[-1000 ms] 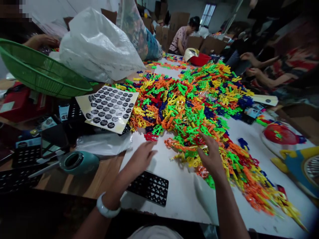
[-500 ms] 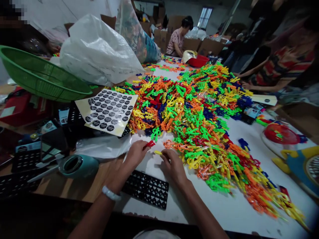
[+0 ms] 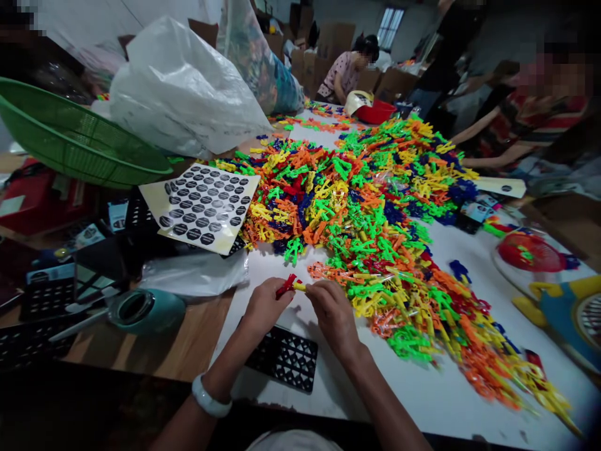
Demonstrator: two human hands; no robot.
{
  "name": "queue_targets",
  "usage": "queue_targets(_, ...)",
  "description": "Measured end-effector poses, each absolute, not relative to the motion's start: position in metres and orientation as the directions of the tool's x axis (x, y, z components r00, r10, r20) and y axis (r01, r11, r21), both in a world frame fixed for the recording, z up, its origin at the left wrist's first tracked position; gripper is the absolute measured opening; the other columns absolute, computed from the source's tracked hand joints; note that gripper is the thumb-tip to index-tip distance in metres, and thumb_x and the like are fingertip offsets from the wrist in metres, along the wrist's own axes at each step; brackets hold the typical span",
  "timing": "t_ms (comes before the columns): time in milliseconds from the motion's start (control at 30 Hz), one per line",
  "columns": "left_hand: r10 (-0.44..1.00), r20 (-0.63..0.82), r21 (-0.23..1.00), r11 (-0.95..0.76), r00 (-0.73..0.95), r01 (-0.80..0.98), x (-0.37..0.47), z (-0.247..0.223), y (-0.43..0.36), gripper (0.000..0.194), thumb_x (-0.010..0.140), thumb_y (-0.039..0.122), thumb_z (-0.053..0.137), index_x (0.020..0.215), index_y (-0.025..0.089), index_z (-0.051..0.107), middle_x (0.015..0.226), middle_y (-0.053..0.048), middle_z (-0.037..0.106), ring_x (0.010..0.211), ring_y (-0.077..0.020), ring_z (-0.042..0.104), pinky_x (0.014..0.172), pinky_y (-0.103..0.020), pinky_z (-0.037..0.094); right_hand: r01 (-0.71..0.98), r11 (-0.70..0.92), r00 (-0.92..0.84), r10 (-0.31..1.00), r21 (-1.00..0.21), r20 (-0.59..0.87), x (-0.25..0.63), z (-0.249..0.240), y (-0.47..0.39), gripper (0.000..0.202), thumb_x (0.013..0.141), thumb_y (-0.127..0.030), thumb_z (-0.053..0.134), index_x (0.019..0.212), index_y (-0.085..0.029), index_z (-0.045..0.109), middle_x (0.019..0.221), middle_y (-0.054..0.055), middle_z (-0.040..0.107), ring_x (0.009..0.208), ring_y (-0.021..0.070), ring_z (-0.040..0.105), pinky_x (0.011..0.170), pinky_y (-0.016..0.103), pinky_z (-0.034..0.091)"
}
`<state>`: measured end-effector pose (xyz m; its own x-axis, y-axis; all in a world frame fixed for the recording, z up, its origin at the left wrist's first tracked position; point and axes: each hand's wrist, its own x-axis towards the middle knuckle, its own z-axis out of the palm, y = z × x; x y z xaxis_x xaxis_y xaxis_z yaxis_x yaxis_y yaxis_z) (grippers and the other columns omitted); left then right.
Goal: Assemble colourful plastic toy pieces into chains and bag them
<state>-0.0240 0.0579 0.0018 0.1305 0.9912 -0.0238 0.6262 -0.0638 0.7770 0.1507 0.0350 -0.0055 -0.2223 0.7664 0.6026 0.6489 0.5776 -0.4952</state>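
Note:
My left hand (image 3: 267, 307) is closed on a small red plastic piece (image 3: 287, 285), which sticks out past the fingertips. My right hand (image 3: 334, 313) pinches a small yellow plastic piece (image 3: 299, 287). The yellow piece's tip meets the red one between the two hands; whether they are joined I cannot tell. Below the hands a black perforated tray (image 3: 286, 360) lies on the white tabletop (image 3: 328, 391), partly hidden by my left forearm. Just beyond the hands spreads a large heap of coloured plastic pieces (image 3: 347, 207) in green, orange, yellow, red and blue.
A sheet of black round stickers (image 3: 201, 203) lies left of the heap. Further left are a teal cup (image 3: 150, 313), a green basket (image 3: 79, 141) and a white plastic bag (image 3: 183, 88). At right stands a blue and yellow fan (image 3: 568, 307). Other people work around the table.
My hands have come together, bringing the red and yellow pieces into contact. Before, a gap lay between them. A person at the right has shifted their arms.

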Motion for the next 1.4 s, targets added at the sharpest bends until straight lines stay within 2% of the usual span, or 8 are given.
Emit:
queue_targets(200, 0.926, 0.028, 0.768, -0.261, 0.377, 0.585, -0.032, 0.012, 0.054, 0.019, 0.086, 0.027, 0.051, 0.073, 0.019, 0.062, 0.075, -0.001, 0.058, 0.080, -0.0161, 0.054, 0.073, -0.026, 0.040, 0.513, 0.557, -0.250, 0.825, -0.653, 0.507, 0.161, -0.010, 0.048, 0.013, 0.092, -0.022, 0.056, 0.096, -0.021, 0.068, 0.089, 0.007, 0.068, 0.086, 0.0193, 0.061, 0.076, 0.035, 0.050)
queue_targets(433, 0.802, -0.139, 0.852, -0.202, 0.581, 0.483, -0.026, 0.020, 0.040, 0.017, 0.084, 0.035, 0.058, 0.084, 0.020, 0.066, 0.081, 0.000, 0.063, 0.074, -0.0139, 0.057, 0.068, -0.023, 0.043, 0.374, 0.322, -0.463, 0.877, -0.869, 0.126, 0.222, 0.019, 0.050, 0.019, 0.091, -0.036, 0.056, 0.091, -0.024, 0.071, 0.088, 0.003, 0.070, 0.084, 0.0191, 0.065, 0.077, 0.033, 0.052)
queue_targets(533, 0.789, -0.018, 0.857, -0.305, 0.614, 0.416, -0.025, 0.025, 0.059, 0.031, 0.087, 0.043, 0.056, 0.109, 0.023, 0.064, 0.109, -0.004, 0.065, 0.095, -0.0163, 0.060, 0.084, -0.026, 0.047, 0.615, 0.319, -0.184, 0.947, -0.721, 0.262, 0.264, 0.037, 0.054, 0.021, 0.092, -0.032, 0.052, 0.099, -0.025, 0.071, 0.104, 0.007, 0.067, 0.100, 0.0234, 0.061, 0.087, 0.040, 0.048)
queue_targets(633, 0.890, 0.112, 0.612, -0.412, 0.441, 0.675, -0.019, 0.020, 0.097, 0.040, 0.090, 0.040, 0.051, 0.125, 0.020, 0.057, 0.132, -0.012, 0.054, 0.123, -0.0236, 0.048, 0.103, -0.038, 0.038, 0.894, 0.191, 0.057, 0.850, -0.405, 0.525, 0.270, 0.035, 0.067, 0.026, 0.091, -0.020, 0.048, 0.102, -0.023, 0.071, 0.115, 0.011, 0.063, 0.113, 0.0288, 0.051, 0.095, 0.050, 0.038)
queue_targets(700, 0.922, 0.134, 0.370, -0.387, 0.364, 0.845, -0.010, 0.010, 0.124, 0.045, 0.089, 0.037, 0.053, 0.132, 0.022, 0.052, 0.144, -0.013, 0.044, 0.134, -0.0299, 0.036, 0.107, -0.047, 0.033, 0.949, 0.209, -0.051, 0.839, -0.235, 0.542, 0.246, 0.021, 0.075, 0.029, 0.089, -0.014, 0.048, 0.105, -0.023, 0.070, 0.118, 0.012, 0.063, 0.114, 0.0289, 0.049, 0.097, 0.051, 0.035)
queue_targets(800, 0.932, 0.121, 0.265, -0.363, 0.343, 0.893, 0.003, -0.007, 0.146, 0.048, 0.086, 0.031, 0.057, 0.133, 0.026, 0.051, 0.149, -0.013, 0.037, 0.137, -0.0354, 0.029, 0.104, -0.056, 0.032, 0.943, 0.323, -0.248, 0.850, -0.087, 0.464, 0.200, -0.006, 0.081, 0.027, 0.088, -0.022, 0.058, 0.113, -0.027, 0.066, 0.132, 0.009, 0.057, 0.124, 0.0285, 0.043, 0.107, 0.054, 0.023)
queue_targets(1233, 0.930, 0.074, 0.189, -0.368, 0.361, 0.910, -0.029, -0.025, 0.105, 0.039, 0.087, 0.025, 0.050, 0.126, 0.024, 0.057, 0.139, -0.014, 0.048, 0.127, -0.0325, 0.043, 0.100, -0.050, 0.036, 0.993, 0.097, -0.036, 0.795, -0.067, 0.605, 0.291, -0.017, 0.082, 0.019, 0.093, -0.027, 0.052, 0.102, -0.022, 0.067, 0.112, 0.006, 0.068, 0.110, 0.0225, 0.054, 0.109, 0.050, 0.020)
queue_targets(1400, 0.920, 0.066, 0.218, -0.392, 0.388, 0.894, -0.034, -0.027, 0.088, 0.037, 0.085, 0.028, 0.055, 0.122, 0.025, 0.058, 0.142, -0.014, 0.047, 0.131, -0.0331, 0.040, 0.101, -0.050, 0.035, 0.994, -0.042, 0.097, 0.757, -0.100, 0.646, 0.290, -0.010, 0.093, 0.030, 0.090, -0.029, 0.053, 0.116, -0.018, 0.062, 0.126, 0.013, 0.060, 0.124, 0.0280, 0.045, 0.109, 0.056, 0.014)
